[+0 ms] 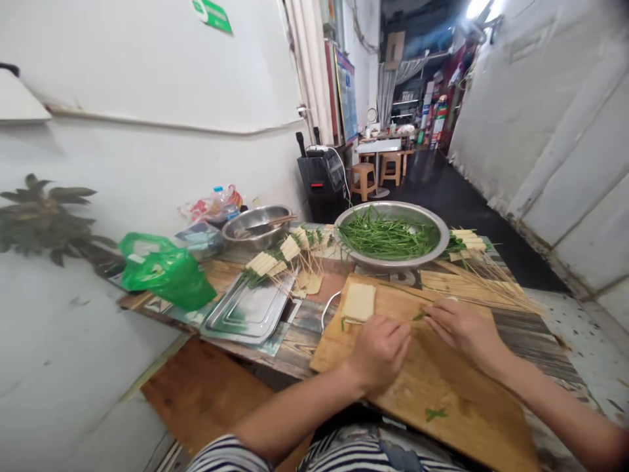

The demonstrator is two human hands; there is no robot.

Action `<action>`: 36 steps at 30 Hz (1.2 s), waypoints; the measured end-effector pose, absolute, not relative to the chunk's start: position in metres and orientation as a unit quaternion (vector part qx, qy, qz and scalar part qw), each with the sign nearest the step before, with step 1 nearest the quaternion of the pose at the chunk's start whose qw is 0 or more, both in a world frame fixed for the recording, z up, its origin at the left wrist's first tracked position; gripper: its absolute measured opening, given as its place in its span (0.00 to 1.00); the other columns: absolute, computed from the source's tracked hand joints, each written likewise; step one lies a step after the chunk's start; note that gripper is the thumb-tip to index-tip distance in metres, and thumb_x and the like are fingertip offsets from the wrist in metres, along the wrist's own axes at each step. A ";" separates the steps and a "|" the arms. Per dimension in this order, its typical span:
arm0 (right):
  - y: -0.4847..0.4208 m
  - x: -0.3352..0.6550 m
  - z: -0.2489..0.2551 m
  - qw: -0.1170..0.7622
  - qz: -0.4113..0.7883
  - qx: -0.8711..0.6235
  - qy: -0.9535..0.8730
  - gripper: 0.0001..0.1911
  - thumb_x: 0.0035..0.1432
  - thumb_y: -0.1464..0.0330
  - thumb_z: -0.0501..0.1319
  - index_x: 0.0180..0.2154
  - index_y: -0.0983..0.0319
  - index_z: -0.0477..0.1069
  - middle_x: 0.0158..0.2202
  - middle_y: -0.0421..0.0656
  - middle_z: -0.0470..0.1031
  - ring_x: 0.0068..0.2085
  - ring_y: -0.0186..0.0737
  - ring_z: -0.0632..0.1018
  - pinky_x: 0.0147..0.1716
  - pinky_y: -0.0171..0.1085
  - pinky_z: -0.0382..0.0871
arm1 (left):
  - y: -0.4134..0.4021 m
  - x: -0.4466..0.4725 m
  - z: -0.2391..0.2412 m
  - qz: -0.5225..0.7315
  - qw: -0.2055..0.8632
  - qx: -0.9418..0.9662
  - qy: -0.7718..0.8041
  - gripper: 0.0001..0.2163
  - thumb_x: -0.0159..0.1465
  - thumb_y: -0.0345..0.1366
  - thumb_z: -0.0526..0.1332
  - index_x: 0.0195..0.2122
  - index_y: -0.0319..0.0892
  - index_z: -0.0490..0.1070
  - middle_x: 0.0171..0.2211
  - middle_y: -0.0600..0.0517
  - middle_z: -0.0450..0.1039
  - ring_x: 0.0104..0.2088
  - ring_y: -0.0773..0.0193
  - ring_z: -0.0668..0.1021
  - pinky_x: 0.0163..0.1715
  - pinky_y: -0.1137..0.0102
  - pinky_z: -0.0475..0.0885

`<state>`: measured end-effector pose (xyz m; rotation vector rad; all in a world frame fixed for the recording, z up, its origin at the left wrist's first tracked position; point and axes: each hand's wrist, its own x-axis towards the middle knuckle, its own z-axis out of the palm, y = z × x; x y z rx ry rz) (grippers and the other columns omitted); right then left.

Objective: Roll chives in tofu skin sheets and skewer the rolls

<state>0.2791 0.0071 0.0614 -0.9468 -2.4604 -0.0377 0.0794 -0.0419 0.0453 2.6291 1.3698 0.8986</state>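
Note:
Both hands are over a wooden cutting board (pixel 452 393). My left hand (pixel 381 351) is closed, knuckles up, beside a stack of pale tofu sheets (pixel 359 301); what its fingers hold is hidden. My right hand (pixel 459 328) is closed in a pinch, with a bit of green stalk (pixel 419 316) at its fingertips; whether more is in it cannot be made out. Green scraps (pixel 436 414) lie near the board's front edge. Behind the board stands a wide metal bowl (pixel 393 263) heaped with long green chives (pixel 388 236).
Skewered tofu rolls with greens (pixel 263 263) rest on a metal tray (pixel 246 314); more rolls (pixel 466 240) lie right of the bowl, their sticks pointing forward. A green plastic bag (pixel 167 272) and another metal bowl (pixel 258 223) stand left. A black speaker (pixel 322 177) is beyond the table.

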 end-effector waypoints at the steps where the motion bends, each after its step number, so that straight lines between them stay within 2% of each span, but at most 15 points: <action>1: 0.009 0.260 0.064 0.232 0.006 -0.318 -0.919 0.20 0.67 0.65 0.46 0.31 0.56 0.74 0.30 0.46 0.73 0.32 0.43 0.74 0.31 0.40 0.69 | -0.049 0.063 0.042 0.307 0.000 0.832 0.461 0.11 0.67 0.33 0.51 0.38 0.44 0.74 0.31 0.48 0.76 0.32 0.60 0.76 0.34 0.65 0.71; 3: 0.016 0.227 0.059 0.192 0.033 -0.278 -0.941 0.16 0.66 0.65 0.49 0.34 0.59 0.75 0.34 0.47 0.74 0.37 0.43 0.74 0.35 0.40 0.69 | -0.059 0.033 0.029 0.346 -0.024 0.798 0.493 0.13 0.67 0.32 0.50 0.36 0.42 0.74 0.31 0.46 0.76 0.31 0.60 0.76 0.33 0.65 0.71; 6: 0.029 0.198 0.037 0.169 0.062 -0.259 -0.949 0.12 0.64 0.65 0.54 0.39 0.63 0.74 0.39 0.49 0.73 0.40 0.43 0.72 0.38 0.40 0.68 | -0.070 0.003 0.001 0.376 0.016 0.763 0.526 0.10 0.67 0.31 0.52 0.40 0.41 0.74 0.34 0.47 0.78 0.34 0.61 0.77 0.37 0.66 0.72; 11: 0.042 0.190 0.008 0.178 0.111 -0.255 -0.944 0.15 0.66 0.68 0.51 0.35 0.63 0.75 0.37 0.47 0.72 0.39 0.40 0.71 0.39 0.38 0.65 | -0.077 -0.006 -0.024 0.415 0.083 0.739 0.523 0.10 0.66 0.28 0.55 0.42 0.42 0.75 0.36 0.48 0.78 0.37 0.63 0.77 0.41 0.67 0.72; 16: 0.052 0.189 0.011 0.189 0.185 -0.276 -0.924 0.14 0.64 0.68 0.54 0.31 0.64 0.76 0.35 0.46 0.74 0.37 0.38 0.73 0.39 0.37 0.66 | -0.075 -0.004 -0.023 0.441 0.104 0.722 0.522 0.10 0.65 0.28 0.55 0.42 0.42 0.75 0.36 0.49 0.78 0.37 0.63 0.77 0.42 0.66 0.72; 22: 0.054 0.180 0.009 0.180 0.140 -0.267 -0.936 0.16 0.64 0.64 0.53 0.32 0.63 0.76 0.36 0.49 0.74 0.38 0.41 0.73 0.39 0.38 0.66 | -0.075 -0.008 -0.026 0.453 0.115 0.727 0.503 0.10 0.64 0.27 0.55 0.41 0.41 0.75 0.36 0.48 0.78 0.37 0.62 0.78 0.41 0.66 0.72; 30: 0.062 0.176 0.017 0.184 0.203 -0.275 -0.921 0.20 0.65 0.62 0.50 0.28 0.62 0.74 0.32 0.47 0.75 0.34 0.40 0.74 0.36 0.38 0.66 | -0.076 -0.007 -0.022 0.471 0.107 0.717 0.503 0.09 0.63 0.27 0.57 0.39 0.41 0.76 0.35 0.48 0.78 0.34 0.63 0.77 0.38 0.68 0.72; 36: 0.059 0.174 0.019 0.167 0.171 -0.265 -0.934 0.17 0.64 0.61 0.53 0.33 0.63 0.76 0.34 0.49 0.75 0.36 0.42 0.74 0.37 0.39 0.66 | -0.078 -0.007 -0.018 0.463 0.116 0.717 0.508 0.10 0.62 0.26 0.56 0.40 0.41 0.76 0.35 0.49 0.78 0.35 0.63 0.77 0.39 0.68 0.71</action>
